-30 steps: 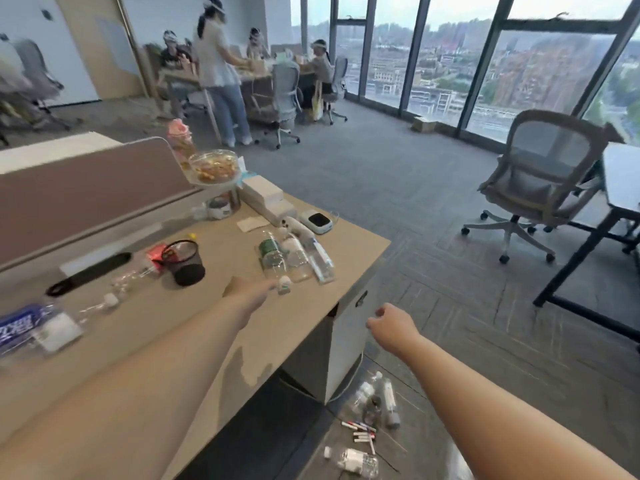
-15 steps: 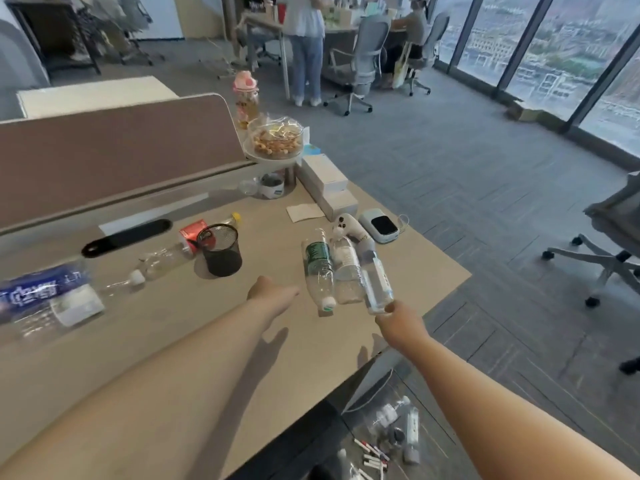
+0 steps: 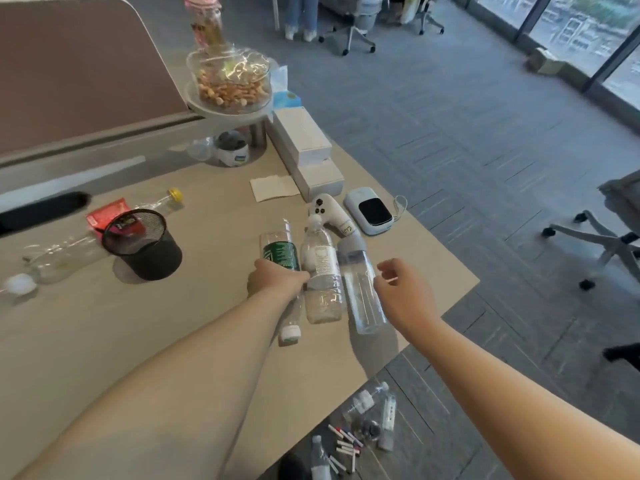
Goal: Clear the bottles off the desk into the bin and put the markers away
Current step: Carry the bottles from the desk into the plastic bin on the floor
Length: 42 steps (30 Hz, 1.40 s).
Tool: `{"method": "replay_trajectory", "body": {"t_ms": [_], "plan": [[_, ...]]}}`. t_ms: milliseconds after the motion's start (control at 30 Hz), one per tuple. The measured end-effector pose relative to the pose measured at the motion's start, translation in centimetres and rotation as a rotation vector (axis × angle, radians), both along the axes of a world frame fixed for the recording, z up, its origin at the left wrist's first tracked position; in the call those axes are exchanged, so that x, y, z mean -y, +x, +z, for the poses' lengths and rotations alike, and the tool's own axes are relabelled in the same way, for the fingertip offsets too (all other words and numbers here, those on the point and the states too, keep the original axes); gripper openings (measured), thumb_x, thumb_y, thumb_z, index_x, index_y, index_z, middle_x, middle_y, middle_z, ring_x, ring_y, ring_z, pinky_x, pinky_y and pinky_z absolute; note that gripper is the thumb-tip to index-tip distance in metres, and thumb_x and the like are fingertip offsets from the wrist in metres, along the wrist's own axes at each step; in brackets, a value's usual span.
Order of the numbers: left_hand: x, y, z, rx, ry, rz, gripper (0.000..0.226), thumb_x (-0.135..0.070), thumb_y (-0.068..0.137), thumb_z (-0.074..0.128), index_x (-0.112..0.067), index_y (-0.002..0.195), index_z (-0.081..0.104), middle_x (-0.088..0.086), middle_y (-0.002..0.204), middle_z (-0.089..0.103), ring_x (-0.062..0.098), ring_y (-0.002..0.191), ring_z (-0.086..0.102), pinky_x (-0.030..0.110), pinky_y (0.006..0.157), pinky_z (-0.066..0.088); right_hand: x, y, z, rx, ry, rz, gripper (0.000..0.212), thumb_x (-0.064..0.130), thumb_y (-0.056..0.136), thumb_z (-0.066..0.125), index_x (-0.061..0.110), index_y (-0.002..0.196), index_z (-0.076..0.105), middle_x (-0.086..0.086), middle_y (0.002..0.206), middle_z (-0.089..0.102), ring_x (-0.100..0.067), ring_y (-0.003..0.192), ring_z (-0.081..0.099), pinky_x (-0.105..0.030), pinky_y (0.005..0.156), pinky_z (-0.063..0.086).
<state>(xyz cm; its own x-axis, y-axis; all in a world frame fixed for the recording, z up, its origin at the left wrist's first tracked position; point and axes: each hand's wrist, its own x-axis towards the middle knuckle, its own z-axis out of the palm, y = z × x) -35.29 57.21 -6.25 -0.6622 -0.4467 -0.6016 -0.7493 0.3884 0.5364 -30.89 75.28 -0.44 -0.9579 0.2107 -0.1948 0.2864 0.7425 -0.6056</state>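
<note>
Left hand [image 3: 277, 280] fingers wrap the green-labelled clear plastic bottle [image 3: 281, 258] lying on the smooth beige tabletop [image 3: 173, 323]; right hand [image 3: 403, 294], fingers spread and empty, hovers beside the neighbouring cylindrical bottle [image 3: 360, 292]

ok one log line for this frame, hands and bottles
left hand: on green-label bottle | right hand: open beside clear bottle | three bottles lying on desk | markers: on floor

Left hand [image 3: 277, 279]: bare forearm extended from the near left toward the centre, palm down, fingers curled downward and out of sight beneath the knuckles. Right hand [image 3: 403, 293]: bare forearm extended from the near right, hand raised and loosely open, fingers [image 3: 387, 269] partly curled and pointing left, thumb apart from them, gripping nothing.
</note>
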Motion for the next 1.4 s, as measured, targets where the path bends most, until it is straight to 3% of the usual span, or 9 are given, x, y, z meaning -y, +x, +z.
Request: {"method": "replay_trajectory", "body": {"t_ms": [133, 233, 300, 467, 567, 667, 833, 1200, 1400], "plan": [[0.2, -0.3, -0.2, -0.022, 0.014, 0.014, 0.078, -0.039, 0.059, 0.08, -0.011, 0.122, 0.043, 0.01, 0.117, 0.059, 0.03, 0.102, 0.062, 0.034, 0.081, 0.052, 0.6, -1.4, -0.2, 0.01, -0.036, 0.03, 0.031, 0.016, 0.093, 0.05, 0.015, 0.124, 0.056, -0.002, 0.117, 0.059, -0.015, 0.099, 0.054, -0.026, 0.082, 0.045], [0.7, 0.0, 0.3, -0.031, 0.053, 0.02, 0.079, -0.043, 0.051, 0.079, -0.012, 0.117, 0.05, 0.007, 0.11, 0.064, 0.027, 0.093, 0.065, 0.033, 0.078, 0.055, 1.9, -3.4, 0.8, -0.014, -0.1, 0.061, 0.026, 0.015, 0.093, 0.05, 0.015, 0.118, 0.058, 0.002, 0.106, 0.058, -0.012, 0.087, 0.052, -0.012, 0.06, 0.039], [1.3, 0.1, 1.2, -0.07, 0.087, 0.033, 0.077, -0.043, 0.048, 0.076, -0.012, 0.115, 0.054, 0.006, 0.104, 0.067, 0.024, 0.083, 0.065, 0.029, 0.066, 0.054, 3.0, -5.0, 1.6, -0.031, -0.122, 0.093, 0.025, 0.016, 0.092, 0.049, 0.014, 0.115, 0.058, 0.003, 0.095, 0.06, -0.013, 0.076, 0.054, -0.016, 0.054, 0.037], [5.1, -1.6, 6.7, -0.224, 0.078, 0.005, 0.069, -0.039, 0.051, 0.072, -0.01, 0.111, 0.057, 0.007, 0.094, 0.067, 0.023, 0.078, 0.064, 0.025, 0.058, 0.046, 7.7, -7.8, 0.1, 0.039, -0.003, 0.116, 0.031, 0.025, 0.089, 0.045, 0.01, 0.114, 0.056, -0.009, 0.113, 0.059, -0.029, 0.098, 0.057, -0.039, 0.082, 0.05], [8.2, -1.4, 10.7, -0.329, 0.076, -0.002, 0.045, -0.032, 0.061, 0.072, -0.009, 0.099, 0.065, 0.006, 0.08, 0.065, 0.021, 0.068, 0.061, 0.024, 0.056, 0.046, 10.7, -5.7, -2.9, 0.17, 0.17, 0.242, 0.07, 0.027, 0.082, 0.058, 0.014, 0.143, 0.027, -0.012, 0.141, 0.033, -0.033, 0.12, 0.045, -0.035, 0.085, 0.041], [10.9, 0.0, 13.1, -0.346, 0.059, 0.009, 0.032, -0.028, 0.063, 0.071, -0.008, 0.087, 0.067, 0.006, 0.072, 0.063, 0.023, 0.066, 0.061, 0.032, 0.063, 0.053, 12.5, -3.2, -5.2, 0.226, 0.09, 0.233, 0.097, 0.018, 0.078, 0.062, 0.03, 0.15, -0.001, -0.015, 0.149, 0.01, -0.036, 0.117, 0.047, -0.033, 0.088, 0.046], [13.3, 3.1, 12.9, -0.324, -0.003, 0.03, 0.028, -0.025, 0.057, 0.071, -0.015, 0.082, 0.065, 0.007, 0.072, 0.065, 0.024, 0.063, 0.062, 0.032, 0.057, 0.051, 13.5, -3.6, -4.9, 0.348, 0.096, 0.261, 0.101, 0.019, 0.082, 0.061, 0.039, 0.147, -0.015, -0.022, 0.135, 0.031, -0.036, 0.105, 0.055, -0.037, 0.074, 0.048], [11.1, 6.9, 15.5, -0.389, 0.125, -0.094, 0.032, -0.026, 0.065, 0.075, -0.015, 0.094, 0.065, 0.01, 0.086, 0.069, 0.025, 0.075, 0.065, 0.032, 0.07, 0.054, 7.4, 1.4, 2.7, 0.048, -0.179, 0.053, 0.078, 0.021, 0.059, 0.075, 0.018, 0.127, 0.036, -0.004, 0.106, 0.058, -0.028, 0.099, 0.06, -0.043, 0.085, 0.053], [5.3, 13.8, 15.6, -0.397, 0.178, -0.333, 0.033, -0.031, 0.068, 0.075, -0.015, 0.095, 0.064, 0.003, 0.076, 0.061, 0.018, 0.064, 0.057, 0.022, 0.051, 0.042, 0.9, 16.3, 3.4, -0.041, -0.01, -0.178, 0.068, 0.024, 0.064, 0.075, 0.018, 0.123, 0.042, -0.005, 0.111, 0.057, -0.029, 0.098, 0.059, -0.035, 0.074, 0.048]]}}
